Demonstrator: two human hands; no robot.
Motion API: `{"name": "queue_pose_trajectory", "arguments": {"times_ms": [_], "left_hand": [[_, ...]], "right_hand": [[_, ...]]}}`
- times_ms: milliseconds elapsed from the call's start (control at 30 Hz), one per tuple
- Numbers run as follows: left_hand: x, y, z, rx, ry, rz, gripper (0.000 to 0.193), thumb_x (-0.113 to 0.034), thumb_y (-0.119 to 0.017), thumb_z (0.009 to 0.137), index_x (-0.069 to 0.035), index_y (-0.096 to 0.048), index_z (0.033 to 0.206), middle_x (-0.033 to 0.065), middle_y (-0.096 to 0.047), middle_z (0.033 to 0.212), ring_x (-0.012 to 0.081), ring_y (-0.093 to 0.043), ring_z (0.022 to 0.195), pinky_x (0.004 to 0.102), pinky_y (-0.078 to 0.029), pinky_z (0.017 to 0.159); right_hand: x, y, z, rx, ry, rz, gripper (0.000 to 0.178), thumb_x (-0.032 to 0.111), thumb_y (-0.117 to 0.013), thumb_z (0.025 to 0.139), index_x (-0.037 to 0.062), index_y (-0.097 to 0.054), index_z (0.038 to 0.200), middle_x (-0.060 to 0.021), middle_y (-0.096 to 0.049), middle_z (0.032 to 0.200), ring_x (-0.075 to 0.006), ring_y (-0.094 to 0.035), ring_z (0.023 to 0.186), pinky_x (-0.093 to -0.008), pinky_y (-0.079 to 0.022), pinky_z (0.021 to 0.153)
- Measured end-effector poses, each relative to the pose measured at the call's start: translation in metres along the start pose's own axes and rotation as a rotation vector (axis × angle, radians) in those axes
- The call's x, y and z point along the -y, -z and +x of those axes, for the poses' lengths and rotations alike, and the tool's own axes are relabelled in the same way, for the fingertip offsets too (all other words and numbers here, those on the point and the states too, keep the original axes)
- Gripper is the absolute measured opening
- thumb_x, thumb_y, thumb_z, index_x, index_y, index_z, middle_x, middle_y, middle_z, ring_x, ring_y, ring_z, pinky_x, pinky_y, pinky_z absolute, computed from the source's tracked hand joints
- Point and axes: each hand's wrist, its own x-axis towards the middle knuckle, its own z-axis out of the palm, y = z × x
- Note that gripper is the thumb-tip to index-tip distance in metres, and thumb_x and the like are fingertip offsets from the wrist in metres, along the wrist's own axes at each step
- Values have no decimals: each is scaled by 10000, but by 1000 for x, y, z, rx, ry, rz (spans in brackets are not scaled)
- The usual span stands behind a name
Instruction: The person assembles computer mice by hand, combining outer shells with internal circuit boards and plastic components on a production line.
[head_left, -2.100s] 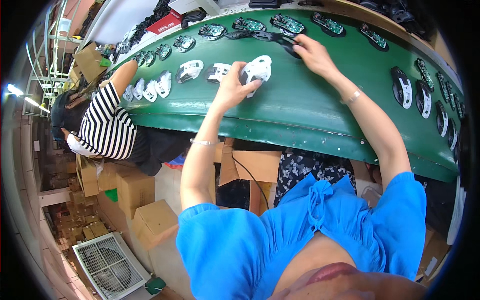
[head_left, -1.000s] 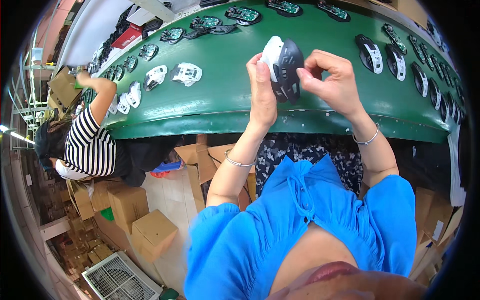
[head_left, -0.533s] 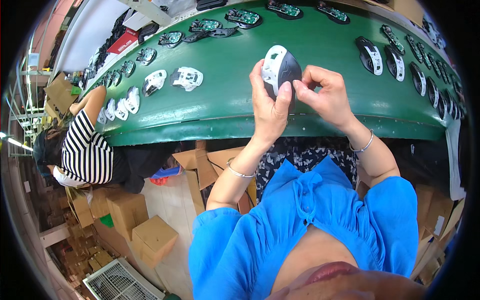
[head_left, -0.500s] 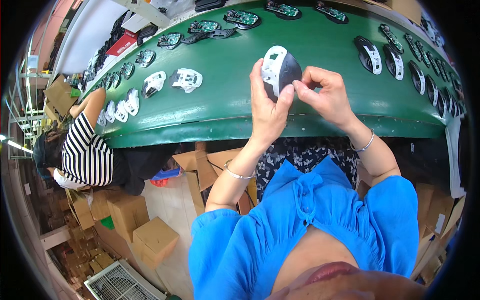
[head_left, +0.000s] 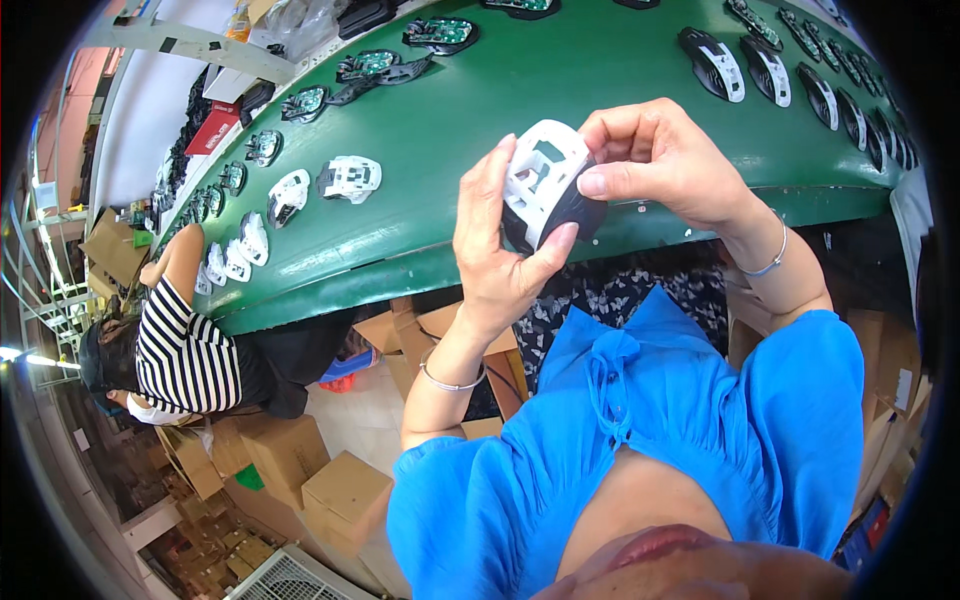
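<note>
A computer mouse shell (head_left: 540, 175), white with cut-outs and black along its sides, is tilted up above the green work surface (head_left: 430, 150). My left hand (head_left: 490, 255) holds it from the left and below, fingers along one side and thumb at its lower edge. Thumb and bent fingers of my right hand (head_left: 675, 165) grip the shell's right edge; the fingertips behind it are partly hidden. To the left lie a white shell piece (head_left: 350, 178) and another white shell (head_left: 289, 197).
Mouse bases with green circuit boards (head_left: 441, 36) line the far side. Black-and-white shells (head_left: 712, 63) stand in a row at the right. A co-worker in a striped top (head_left: 190, 340) leans on the belt at the left. Cardboard boxes (head_left: 345, 495) stand on the floor.
The shell has come nearer to me and turned, showing more of its white cut-out part. My right hand has shifted higher along its edge. The whole view has moved somewhat.
</note>
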Motion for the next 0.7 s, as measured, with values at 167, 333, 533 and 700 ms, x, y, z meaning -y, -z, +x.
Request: {"name": "queue_pose_trajectory", "arguments": {"times_ms": [167,333,533,700], "left_hand": [[-1,-2,-2,16,21,-50,691,-183,-743,654,49,-489,1253,191,-555,1118,303,-553,1019,373,-452,888],[21,3,22,211,288,-144,718,-258,-767,676,28,-486,1272,191,-562,1138,302,-552,1068,370,-446,911],[48,24,47,447,647,-126,618,-263,-798,709,54,-573,1190,143,-634,1058,183,-590,955,302,-454,877],[57,16,65,658,510,184,598,-343,-794,694,52,-627,1110,136,-615,1030,196,-591,926,306,-457,854]], "right_hand": [[-21,7,1,25,62,-37,150,105,-696,794,-2,-623,868,-15,-644,804,-53,-584,732,-207,-478,700],[-39,23,15,-122,-43,75,147,141,-679,821,5,-639,857,-52,-653,806,-117,-641,779,-264,-549,719],[-41,52,24,-257,-246,-250,335,327,-717,802,9,-634,864,-83,-662,867,-119,-647,769,-255,-535,691],[-58,63,44,-229,267,-841,648,399,-753,689,-62,-609,1121,-198,-668,976,-313,-641,950,-354,-491,852]]}}
